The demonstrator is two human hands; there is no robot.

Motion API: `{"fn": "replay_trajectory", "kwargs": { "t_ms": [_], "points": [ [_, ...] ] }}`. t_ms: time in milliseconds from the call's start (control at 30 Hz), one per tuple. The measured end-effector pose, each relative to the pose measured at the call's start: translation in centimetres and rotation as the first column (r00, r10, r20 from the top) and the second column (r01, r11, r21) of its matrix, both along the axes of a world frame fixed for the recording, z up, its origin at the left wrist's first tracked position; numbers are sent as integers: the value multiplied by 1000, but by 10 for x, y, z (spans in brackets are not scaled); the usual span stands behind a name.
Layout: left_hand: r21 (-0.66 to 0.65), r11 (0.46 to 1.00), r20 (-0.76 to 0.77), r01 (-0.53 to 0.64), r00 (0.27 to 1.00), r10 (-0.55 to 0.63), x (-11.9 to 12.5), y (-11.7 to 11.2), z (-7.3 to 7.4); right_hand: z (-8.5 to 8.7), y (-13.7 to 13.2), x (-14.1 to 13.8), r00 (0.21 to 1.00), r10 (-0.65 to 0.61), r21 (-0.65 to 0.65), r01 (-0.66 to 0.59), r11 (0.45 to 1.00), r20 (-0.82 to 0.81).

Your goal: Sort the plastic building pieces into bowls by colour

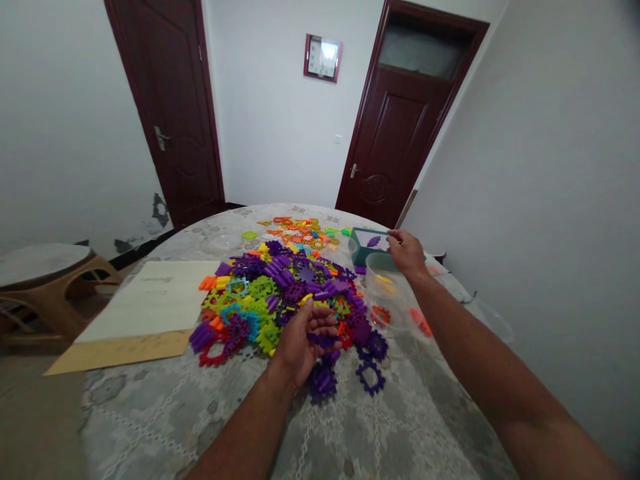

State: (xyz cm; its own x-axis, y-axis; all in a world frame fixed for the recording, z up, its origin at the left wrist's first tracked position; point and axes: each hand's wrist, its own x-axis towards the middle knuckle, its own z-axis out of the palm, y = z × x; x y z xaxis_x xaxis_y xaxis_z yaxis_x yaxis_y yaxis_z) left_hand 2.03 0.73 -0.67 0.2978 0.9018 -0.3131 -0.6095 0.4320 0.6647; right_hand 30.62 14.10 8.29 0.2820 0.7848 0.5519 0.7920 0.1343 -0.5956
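Rightward, right hand (407,255) touches teal box (367,241) rim.

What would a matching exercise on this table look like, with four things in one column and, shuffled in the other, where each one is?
Things
1. left hand
2. right hand
3. clear tub
4. white sheet

Places
A. flat on the table, left of the heap of plastic pieces
B. on the teal box
C. right of the heap, a few orange pieces inside
D. palm up at the heap's near edge, purple pieces in its curled fingers

Pairs: 1-D, 2-B, 3-C, 4-A
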Motion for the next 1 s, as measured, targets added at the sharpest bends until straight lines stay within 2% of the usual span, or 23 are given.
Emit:
{"fn": "replay_trajectory", "kwargs": {
  "t_ms": [67,133,200,267,333,433,500,533,633,667,700,767,800,867,933,1000],
  "points": [
    [9,1000,1,5,1000,-5,0,-1,0,-9,-31,-17,997,77,3,-77,997,16],
    [20,1000,1,13,1000,-13,1,-2,1,-23,-74,-42,961,267,14,-269,963,64],
    [36,999,4,27,1000,-27,2,-2,1,-37,-119,-71,862,483,-18,-486,874,154],
    [67,997,10,33,999,-34,3,-3,0,-51,-155,-96,717,662,-122,-653,748,220],
    [103,994,15,37,999,-39,4,-3,-1,-64,-176,-116,658,698,-207,-668,714,283],
    [128,988,20,89,996,-92,5,-6,-1,-73,-183,-128,658,653,-290,-586,757,375],
    [127,983,21,136,990,-140,6,-8,-1,-71,-180,-125,662,648,-327,-560,761,376],
    [127,979,18,160,986,-164,6,-9,-1,-66,-177,-121,655,673,-344,-579,739,344],
    [134,966,-4,222,975,-223,6,-10,-1,-44,-161,-99,621,767,-367,-684,630,160],
    [136,963,-14,231,973,-231,6,-10,-2,-35,-151,-89,620,778,-369,-702,609,104],
    [138,963,-23,232,973,-231,6,-9,-2,-27,-139,-78,642,765,-370,-697,614,59],
    [136,967,-46,216,976,-211,7,-7,-4,-13,-104,-54,696,717,-378,-660,649,16],
    [138,969,-61,206,978,-199,7,-7,-6,-7,-84,-42,751,660,-394,-610,688,-11],
    [166,968,-103,189,979,-173,8,-6,-9,3,-43,-19,925,377,-361,-370,856,-55],
    [215,962,-158,167,978,-134,9,-6,-13,11,-11,2,971,229,-270,-238,933,-66],
    [261,954,-205,145,974,-92,10,-5,-17,15,6,16,987,138,-174,-152,973,-86]
  ]
}}
